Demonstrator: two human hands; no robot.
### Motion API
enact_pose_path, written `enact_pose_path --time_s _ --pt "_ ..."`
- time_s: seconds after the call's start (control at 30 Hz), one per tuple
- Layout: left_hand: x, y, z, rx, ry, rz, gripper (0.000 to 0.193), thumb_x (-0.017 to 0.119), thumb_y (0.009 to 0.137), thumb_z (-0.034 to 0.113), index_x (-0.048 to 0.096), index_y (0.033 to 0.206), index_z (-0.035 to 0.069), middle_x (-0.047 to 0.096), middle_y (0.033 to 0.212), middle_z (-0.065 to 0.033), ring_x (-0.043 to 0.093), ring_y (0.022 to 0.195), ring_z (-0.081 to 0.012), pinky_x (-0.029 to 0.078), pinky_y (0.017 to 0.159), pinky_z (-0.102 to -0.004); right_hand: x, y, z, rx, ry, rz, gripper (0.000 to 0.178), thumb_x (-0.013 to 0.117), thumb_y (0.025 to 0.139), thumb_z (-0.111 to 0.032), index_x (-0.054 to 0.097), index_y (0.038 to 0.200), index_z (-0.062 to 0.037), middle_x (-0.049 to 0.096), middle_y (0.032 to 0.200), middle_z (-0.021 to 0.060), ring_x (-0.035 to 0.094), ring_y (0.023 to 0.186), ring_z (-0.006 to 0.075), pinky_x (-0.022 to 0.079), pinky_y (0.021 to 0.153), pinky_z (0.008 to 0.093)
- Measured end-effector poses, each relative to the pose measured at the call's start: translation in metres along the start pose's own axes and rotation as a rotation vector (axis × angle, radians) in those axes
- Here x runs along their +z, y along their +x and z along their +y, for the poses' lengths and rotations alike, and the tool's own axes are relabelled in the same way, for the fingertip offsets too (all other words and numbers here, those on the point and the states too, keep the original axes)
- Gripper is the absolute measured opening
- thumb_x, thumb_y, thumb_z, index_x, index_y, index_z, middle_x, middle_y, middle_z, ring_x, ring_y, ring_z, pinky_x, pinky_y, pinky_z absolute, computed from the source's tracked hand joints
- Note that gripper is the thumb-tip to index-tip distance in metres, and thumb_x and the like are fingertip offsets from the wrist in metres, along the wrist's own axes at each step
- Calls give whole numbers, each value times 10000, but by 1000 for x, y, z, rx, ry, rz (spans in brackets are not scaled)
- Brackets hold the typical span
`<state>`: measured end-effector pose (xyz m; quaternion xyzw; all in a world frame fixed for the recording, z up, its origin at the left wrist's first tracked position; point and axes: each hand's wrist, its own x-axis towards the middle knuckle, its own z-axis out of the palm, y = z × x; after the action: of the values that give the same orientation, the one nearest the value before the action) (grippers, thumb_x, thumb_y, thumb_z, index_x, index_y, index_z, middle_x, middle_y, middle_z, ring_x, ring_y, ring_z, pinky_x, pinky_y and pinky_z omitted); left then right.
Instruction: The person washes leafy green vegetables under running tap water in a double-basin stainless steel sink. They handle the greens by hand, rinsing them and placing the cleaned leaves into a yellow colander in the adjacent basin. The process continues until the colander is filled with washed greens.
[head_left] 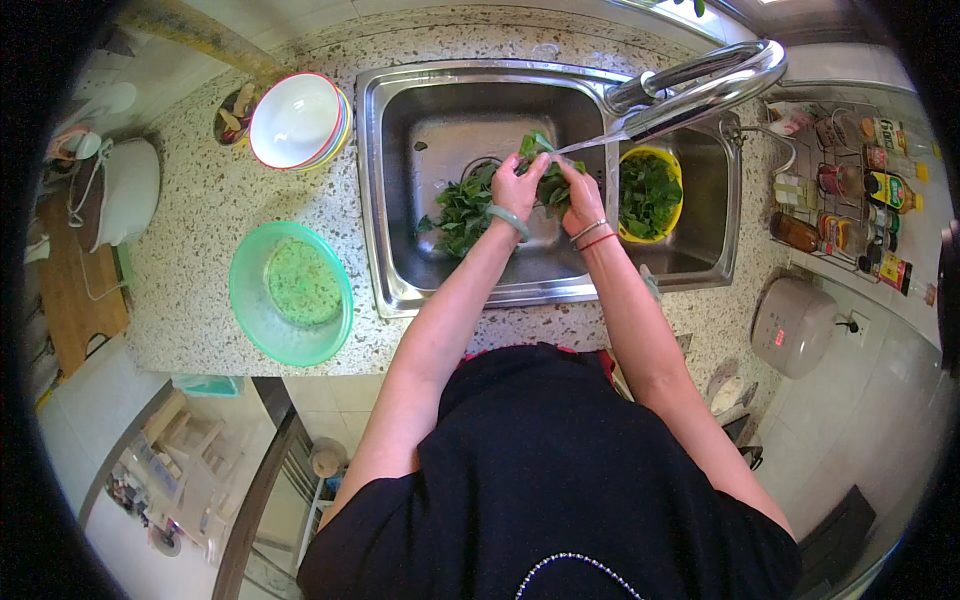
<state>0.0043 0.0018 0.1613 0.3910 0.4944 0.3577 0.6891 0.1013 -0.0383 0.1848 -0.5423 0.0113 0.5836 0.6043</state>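
Observation:
Over the large steel sink basin (400,130), my left hand (515,188) and my right hand (581,200) are close together, both closed on a bunch of leafy greens (537,146). Water (592,143) runs from the chrome faucet (700,112) onto the leaves at my fingers. Below my left hand, a loose pile of the same dark green leaves (462,212) lies on the basin floor, partly hidden by my wrist. To the right of my hands, a yellow basket (677,205) with more leaves stands in the smaller basin. My fingertips are partly covered by leaves.
On the speckled counter at left stand a green plastic basin (340,330) and stacked bowls (293,118). A white appliance (130,195) is farther left. At right are a rack of bottles and jars (840,190) and a boxy appliance (793,328). The faucet arches over the sink divider.

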Motion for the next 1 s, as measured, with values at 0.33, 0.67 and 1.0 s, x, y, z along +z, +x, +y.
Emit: enact_pose_path --time_s 0.33,0.67,1.0 --pt "-1 -1 3 63 -8 -29 217 626 793 141 584 977 35 589 803 14 513 635 -69 427 574 -206 7 -6 -5 -47 -104 2 189 656 744 -106 586 904 -34 593 805 33 566 686 123 458 621 250" --pt "-8 -4 -6 306 454 -73 197 600 787 117 580 968 42 582 840 13 510 791 -85 421 745 -256 5 -7 -15 100 48 28 229 585 812 -250 588 935 -56 600 831 24 573 701 137 476 619 288" --pt "-8 -5 21 -66 15 -106 192 580 833 266 583 921 95 535 714 30 456 552 -42 358 467 -201 10 -4 -5 -84 -60 -62 223 635 753 -80 556 950 -12 592 835 61 583 697 156 481 608 264"
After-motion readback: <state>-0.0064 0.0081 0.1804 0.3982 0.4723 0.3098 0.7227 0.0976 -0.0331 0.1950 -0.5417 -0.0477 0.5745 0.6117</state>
